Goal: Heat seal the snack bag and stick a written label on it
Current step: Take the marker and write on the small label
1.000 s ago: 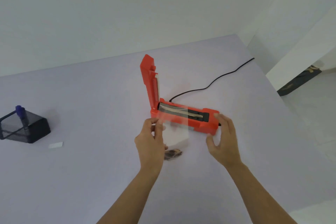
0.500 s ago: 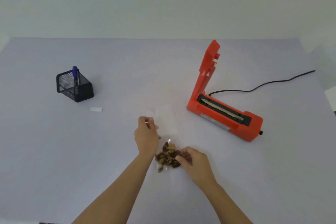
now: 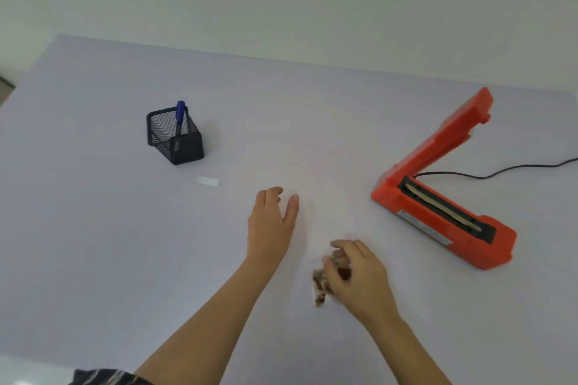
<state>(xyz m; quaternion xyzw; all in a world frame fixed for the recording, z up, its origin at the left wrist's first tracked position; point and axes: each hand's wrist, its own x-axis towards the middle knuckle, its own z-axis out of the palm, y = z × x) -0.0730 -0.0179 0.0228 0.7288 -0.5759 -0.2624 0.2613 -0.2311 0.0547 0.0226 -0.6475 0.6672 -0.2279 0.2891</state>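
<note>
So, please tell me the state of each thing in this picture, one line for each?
heat sealer: lid raised, nothing on its sealing strip.
snack bag: lying on the table under the right hand.
left hand: open, holding nothing.
label: flat on the table, untouched.
pen: upright in the mesh holder.

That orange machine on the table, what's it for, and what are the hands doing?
A person is working with a clear snack bag on the table. Their right hand rests on the end holding brown snacks, and their left hand is open beside it, holding nothing. The orange heat sealer sits to the right with its lid up. A small white label lies near a mesh pen holder with a blue pen.
</note>
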